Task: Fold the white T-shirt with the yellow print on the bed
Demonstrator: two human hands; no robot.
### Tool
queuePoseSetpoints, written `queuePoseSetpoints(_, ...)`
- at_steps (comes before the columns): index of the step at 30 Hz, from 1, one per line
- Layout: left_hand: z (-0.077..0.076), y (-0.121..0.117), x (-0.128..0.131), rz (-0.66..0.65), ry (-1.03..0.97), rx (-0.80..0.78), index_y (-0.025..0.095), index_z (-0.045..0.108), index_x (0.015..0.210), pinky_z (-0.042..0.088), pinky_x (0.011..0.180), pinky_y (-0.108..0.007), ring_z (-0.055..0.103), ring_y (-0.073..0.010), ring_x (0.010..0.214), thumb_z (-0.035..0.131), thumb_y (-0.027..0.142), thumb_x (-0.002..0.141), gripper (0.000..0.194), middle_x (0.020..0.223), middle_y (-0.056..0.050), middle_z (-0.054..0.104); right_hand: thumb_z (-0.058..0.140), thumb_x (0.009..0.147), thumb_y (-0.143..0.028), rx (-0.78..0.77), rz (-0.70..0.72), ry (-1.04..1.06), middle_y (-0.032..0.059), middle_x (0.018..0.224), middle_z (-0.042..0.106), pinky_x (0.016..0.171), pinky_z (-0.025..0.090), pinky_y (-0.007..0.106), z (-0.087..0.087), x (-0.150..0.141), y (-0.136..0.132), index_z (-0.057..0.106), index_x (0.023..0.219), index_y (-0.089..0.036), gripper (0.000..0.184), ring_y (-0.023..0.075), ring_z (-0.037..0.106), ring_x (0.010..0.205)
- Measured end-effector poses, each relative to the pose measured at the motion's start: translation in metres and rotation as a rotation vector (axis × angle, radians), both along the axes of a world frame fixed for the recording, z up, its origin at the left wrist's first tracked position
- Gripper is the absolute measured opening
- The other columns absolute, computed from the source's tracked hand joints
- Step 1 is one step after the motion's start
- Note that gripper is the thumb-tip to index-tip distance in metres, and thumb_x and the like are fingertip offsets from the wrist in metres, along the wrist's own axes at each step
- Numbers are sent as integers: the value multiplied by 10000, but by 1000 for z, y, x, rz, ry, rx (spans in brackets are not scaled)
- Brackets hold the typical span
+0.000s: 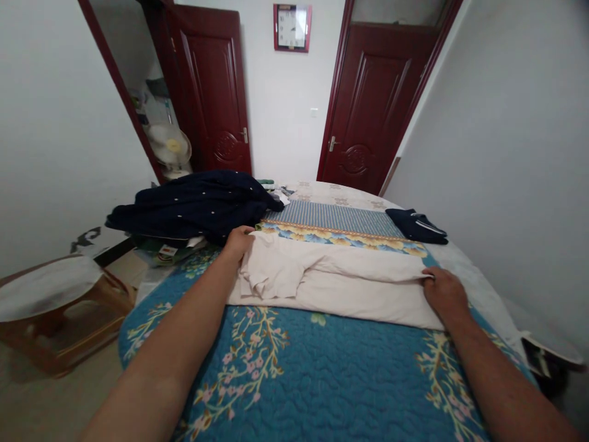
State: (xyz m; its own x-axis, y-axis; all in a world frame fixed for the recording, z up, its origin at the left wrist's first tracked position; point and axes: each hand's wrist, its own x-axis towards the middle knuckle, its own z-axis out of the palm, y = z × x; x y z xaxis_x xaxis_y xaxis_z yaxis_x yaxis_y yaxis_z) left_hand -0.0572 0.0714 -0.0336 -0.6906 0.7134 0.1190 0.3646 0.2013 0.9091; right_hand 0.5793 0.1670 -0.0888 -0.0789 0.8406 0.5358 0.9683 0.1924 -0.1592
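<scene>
A cream short-sleeved shirt (359,288) lies lengthwise across the quilted cloth, one side folded over with its sleeve (276,270) on top at the left. My left hand (239,242) grips the shirt's far left corner, near the sleeve. At the other end, my right hand (444,291) pinches the edge of the folded layer and holds it slightly raised. Both arms reach forward around the shirt. The fingertips of my left hand are partly hidden.
A dark navy garment pile (202,202) sits at the left, over a bag. A folded navy garment (416,225) lies at the far right. Beneath is a blue floral quilt (350,374) on the table. A wooden stool (55,307) stands at the left.
</scene>
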Motion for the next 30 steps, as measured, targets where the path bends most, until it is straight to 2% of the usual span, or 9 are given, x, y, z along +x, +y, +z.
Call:
queuePoseSetpoints(4,-5,6,-7,141,-151,84,120,741,1120,513,638,-263,687,-199,729,661,206,706,431,890,-94,752,501,847,-197,33,-29,55,143,1136,742,1028,516,427,1,10,1,767,1086,-171,359,299,674,1097)
queuePoseSetpoints(7,-6,6,-9,155,-223,123,133,743,1084,512,598,-245,669,-180,675,675,213,701,398,814,-63,731,506,823,-183,13,-21,73,143,1135,745,1019,518,434,2,16,4,772,1058,-175,355,306,680,1095)
queuePoseSetpoints(10,-2,2,-6,79,-277,106,135,764,1078,514,558,-241,661,-177,627,706,187,696,390,756,-54,722,525,772,-151,-32,0,69,142,1098,760,1021,518,430,7,15,3,779,988,-179,335,300,691,1065)
queuePoseSetpoints(15,11,-2,-5,-98,-426,-41,170,727,1359,536,502,-249,665,-186,569,727,68,701,666,738,-42,749,521,707,-114,-134,52,140,84,1055,793,1052,511,378,19,10,-10,786,909,-210,347,259,697,1079)
queuePoseSetpoints(18,16,0,-7,-153,-502,8,187,678,1453,592,557,-259,695,-170,602,656,-7,715,763,775,-34,769,488,741,-108,-151,-8,223,84,1111,797,1033,506,354,27,11,-16,795,975,-206,398,248,699,1092)
queuePoseSetpoints(21,16,0,-7,-187,-477,27,262,612,1537,565,506,-230,660,-148,522,586,-49,687,906,700,0,741,466,785,-113,-142,-123,300,87,1121,799,981,508,329,37,13,-14,788,1067,-194,435,239,700,1072)
queuePoseSetpoints(23,15,-1,-7,-205,-473,10,256,651,1499,554,494,-211,658,-139,513,581,-49,676,880,728,-10,761,468,836,-141,-143,-181,311,96,1142,797,971,502,325,46,10,-8,786,1094,-188,412,240,693,1077)
queuePoseSetpoints(27,9,2,-11,-252,-528,6,241,748,1343,621,620,-251,744,-161,703,722,57,771,601,932,-31,832,496,946,-255,-244,-229,202,128,1134,797,942,490,318,61,-5,13,794,1090,-173,341,251,687,1062)
queuePoseSetpoints(30,5,6,-11,-220,-513,-49,280,767,1284,613,619,-264,738,-168,702,749,112,814,500,879,-4,831,514,984,-349,-345,-241,146,158,1080,798,896,494,315,65,-20,29,799,1072,-148,360,259,702,1018)
